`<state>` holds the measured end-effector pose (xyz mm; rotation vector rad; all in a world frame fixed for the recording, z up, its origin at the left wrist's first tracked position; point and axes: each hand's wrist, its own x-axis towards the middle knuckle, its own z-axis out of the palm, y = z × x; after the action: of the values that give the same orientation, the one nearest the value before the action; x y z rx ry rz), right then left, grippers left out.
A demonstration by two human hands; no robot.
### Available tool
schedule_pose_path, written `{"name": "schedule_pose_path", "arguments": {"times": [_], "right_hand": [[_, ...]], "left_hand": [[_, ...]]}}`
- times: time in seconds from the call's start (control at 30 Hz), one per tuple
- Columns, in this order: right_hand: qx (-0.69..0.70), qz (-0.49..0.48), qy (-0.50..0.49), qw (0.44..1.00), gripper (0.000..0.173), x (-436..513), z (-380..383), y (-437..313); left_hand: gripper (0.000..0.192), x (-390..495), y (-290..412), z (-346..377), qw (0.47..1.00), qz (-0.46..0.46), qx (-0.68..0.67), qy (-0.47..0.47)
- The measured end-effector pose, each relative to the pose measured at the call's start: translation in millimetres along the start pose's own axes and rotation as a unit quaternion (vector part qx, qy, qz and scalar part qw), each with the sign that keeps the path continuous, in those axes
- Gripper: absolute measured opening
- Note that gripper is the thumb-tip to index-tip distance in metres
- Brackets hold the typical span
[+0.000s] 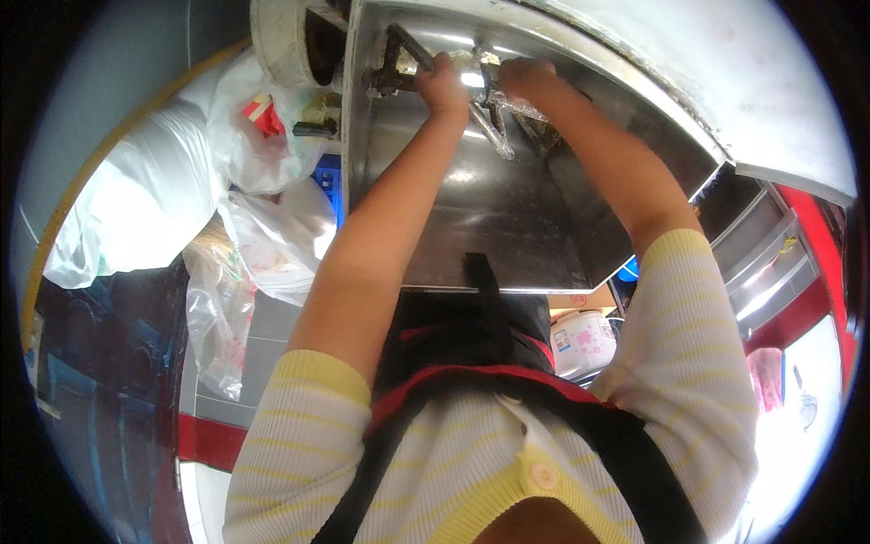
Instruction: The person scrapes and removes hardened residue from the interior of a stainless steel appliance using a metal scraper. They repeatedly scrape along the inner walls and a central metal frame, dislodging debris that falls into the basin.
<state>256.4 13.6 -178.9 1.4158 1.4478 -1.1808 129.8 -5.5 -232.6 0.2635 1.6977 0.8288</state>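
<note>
A dark metal frame of bars (495, 129) lies towards the far side of a stainless-steel basin or tray (476, 224) in front of me. My left hand (443, 85) is closed round one of its bars, left of the middle. Close to its right, my right hand (527, 78) is bent at the frame's far part; its fingertips are hidden, so I cannot tell what it grips. Pale residue clings to the bars and the metal between my hands. A black strap (484, 272) hangs over the near rim of the basin.
White plastic bags (146, 197) are heaped at the left, near a blue crate (328, 178) and a dirty whitish bucket (282, 44). A white appliance with pink flowers (584, 343) stands below the basin's near right. A pale panel (747, 75) borders the far right.
</note>
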Motion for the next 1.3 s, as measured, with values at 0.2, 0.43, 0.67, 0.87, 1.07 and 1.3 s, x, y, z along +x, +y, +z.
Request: {"name": "schedule_pose_path", "arguments": {"times": [0.2, 0.43, 0.67, 0.87, 1.07, 1.3], "right_hand": [[0.262, 0.076, -0.057, 0.96, 0.025, 2.7, 3.1, 13.0], [0.128, 0.042, -0.097, 0.986, 0.018, 25.8, -15.3, 2.2], [-0.065, 0.025, -0.055, 0.996, 0.021, 12.7, -36.2, -37.5], [-0.01, 0.066, -0.106, 0.992, 0.016, 38.9, -28.0, -29.9], [-0.009, 0.054, -0.24, 0.969, 0.011, -19.2, 65.0, 19.1], [0.129, 0.064, 0.158, 0.977, 0.025, -62.5, 92.7, 28.5]], "left_hand": [[0.019, 1.7, -2.7, 0.0, 1.0, -0.015, 0.021, -0.004], [0.019, 0.1, -1.6, 1.1, 0.999, 0.012, 0.042, -0.009], [0.019, 5.2, -10.2, 0.9, 0.997, 0.042, 0.062, -0.012], [0.019, 4.9, -9.3, 4.4, 0.997, 0.072, 0.039, 0.001], [0.024, -5.1, 2.0, 4.7, 0.997, -0.044, 0.063, -0.013], [0.02, -8.4, 5.9, 4.6, 0.999, 0.047, 0.023, 0.005]]}}
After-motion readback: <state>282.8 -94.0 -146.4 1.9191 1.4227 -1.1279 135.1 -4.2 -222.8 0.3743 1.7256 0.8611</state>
